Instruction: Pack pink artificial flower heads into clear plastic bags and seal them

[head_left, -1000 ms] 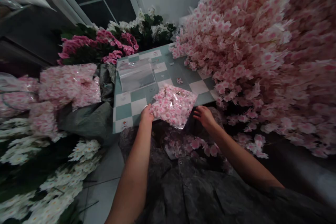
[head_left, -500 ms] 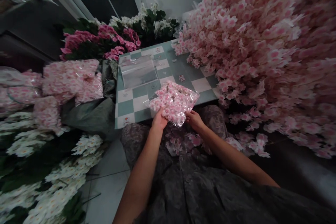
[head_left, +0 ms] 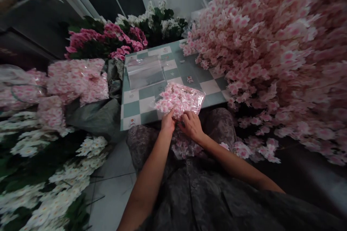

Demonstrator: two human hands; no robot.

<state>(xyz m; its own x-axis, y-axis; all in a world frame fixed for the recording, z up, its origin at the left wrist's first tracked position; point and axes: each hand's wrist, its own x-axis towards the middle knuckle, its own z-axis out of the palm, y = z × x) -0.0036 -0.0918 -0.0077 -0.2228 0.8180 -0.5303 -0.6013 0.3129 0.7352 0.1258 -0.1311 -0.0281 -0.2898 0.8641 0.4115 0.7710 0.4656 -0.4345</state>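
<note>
A clear plastic bag of pink artificial flowers [head_left: 180, 98] lies at the near edge of the checkered table [head_left: 148, 105]. My left hand [head_left: 168, 122] grips the bag's near left edge, thumb on top. Close beside it, my right hand [head_left: 191, 124] has its fingers curled over the bag's near right edge. What the right fingertips pinch is partly hidden by the hand. Farther back on the table lies a stack of flat clear plastic bags [head_left: 145, 73]. More pink blossoms [head_left: 187, 148] rest on my lap below the hands.
Tall pink flower branches [head_left: 260, 50] crowd the right side and overhang the table. Filled bags of pink flowers [head_left: 77, 81] are piled at the left. White flowers [head_left: 62, 180] stand at the lower left, with dark pink flowers [head_left: 105, 39] behind the table.
My right hand has moved left from the bag's right corner to its near edge, close to my left hand. The left hand has shifted slightly right, and the view has shifted a little.
</note>
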